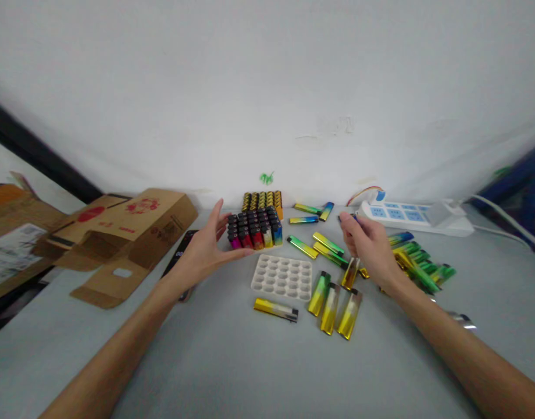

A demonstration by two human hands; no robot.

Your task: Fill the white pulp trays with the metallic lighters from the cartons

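My left hand [209, 238] has its thumb and fingers spread beside a tray-packed block of black-topped lighters [255, 228]; its thumb lies near the block's front left corner. My right hand [367, 243] is closed, and a small dark blue bit of a lighter [355, 217] shows at its fingertips, the remainder hidden. Between the hands is a white tray [281, 277] with rows of round hollows. A yellow and silver lighter [276, 309] lies in front of it. Several yellow, green and silver lighters [330, 308] lie to its right, below my right hand.
Behind the block stand more lighters with gold-and-black tops [262, 200]. Loose lighters [304, 220] lie near the wall, and a pile of green ones [418, 265] at right. A white power strip [398, 214], an opened cardboard box [149, 218] and a dark phone [180, 253] also lie here.
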